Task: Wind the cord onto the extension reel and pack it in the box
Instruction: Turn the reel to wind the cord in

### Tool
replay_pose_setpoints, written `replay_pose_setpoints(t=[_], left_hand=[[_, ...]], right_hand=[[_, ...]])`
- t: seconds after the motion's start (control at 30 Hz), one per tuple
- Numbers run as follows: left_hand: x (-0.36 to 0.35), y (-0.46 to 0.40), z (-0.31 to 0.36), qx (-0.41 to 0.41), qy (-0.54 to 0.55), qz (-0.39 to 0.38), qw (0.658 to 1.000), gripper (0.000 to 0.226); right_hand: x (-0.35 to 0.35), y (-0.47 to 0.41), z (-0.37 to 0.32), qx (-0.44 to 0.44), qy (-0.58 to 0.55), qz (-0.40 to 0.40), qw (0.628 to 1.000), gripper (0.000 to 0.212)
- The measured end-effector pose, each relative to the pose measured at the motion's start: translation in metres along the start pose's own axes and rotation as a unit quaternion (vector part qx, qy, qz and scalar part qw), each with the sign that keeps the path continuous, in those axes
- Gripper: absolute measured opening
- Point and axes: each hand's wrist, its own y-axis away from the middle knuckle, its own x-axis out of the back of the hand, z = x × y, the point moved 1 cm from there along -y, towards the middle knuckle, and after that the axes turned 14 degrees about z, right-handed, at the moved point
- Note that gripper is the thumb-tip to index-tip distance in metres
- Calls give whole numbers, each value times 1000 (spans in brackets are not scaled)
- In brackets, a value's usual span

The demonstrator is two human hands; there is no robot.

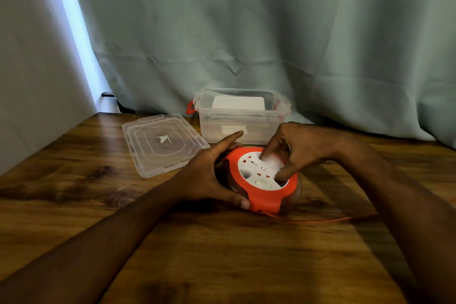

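Note:
An orange extension reel [267, 195] with a white socket face lies flat on the wooden table [222, 254]. My left hand [209, 175] grips the reel's left side, index finger stretched out. My right hand [293, 148] comes from above, its fingers pressed into recesses of the white face. A thin orange cord [328, 219] runs out from the reel's lower right edge across the table to the right. Behind the reel stands the clear plastic box [244, 128] with orange latches, open on top. Its clear lid [162, 143] lies flat to the left.
A grey-green curtain [271, 32] hangs along the table's back edge, right behind the box. A white wall [29, 81] closes off the left side. A small black object [108, 94] sits at the back left corner.

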Motion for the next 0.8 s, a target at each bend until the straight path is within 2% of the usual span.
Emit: replay_pose_setpoints(t=[0.23, 0.33, 0.43, 0.53, 0.63, 0.7, 0.8], left_hand=[[0, 0, -2, 1, -17, 29, 999, 128], [0, -1, -1, -10, -44, 46, 998, 125], [2, -4, 0, 12, -4, 71, 997, 99], [4, -6, 4, 77, 44, 121, 989, 61], [4, -11, 2, 132, 73, 127, 980, 32], [4, -12, 2, 137, 58, 115, 982, 25], [2, -10, 2, 148, 63, 113, 981, 26]], right_hand=[[-10, -4, -6, -3, 83, 48, 995, 42], [-10, -2, -9, -6, 87, 63, 994, 45], [-7, -1, -11, 4, 74, 76, 994, 50], [-6, 3, -18, 24, 68, 69, 995, 52], [-4, 4, -25, 36, 60, 62, 996, 54], [-3, 3, -26, 37, 56, 60, 996, 56], [-5, 4, -25, 28, 60, 65, 996, 55]])
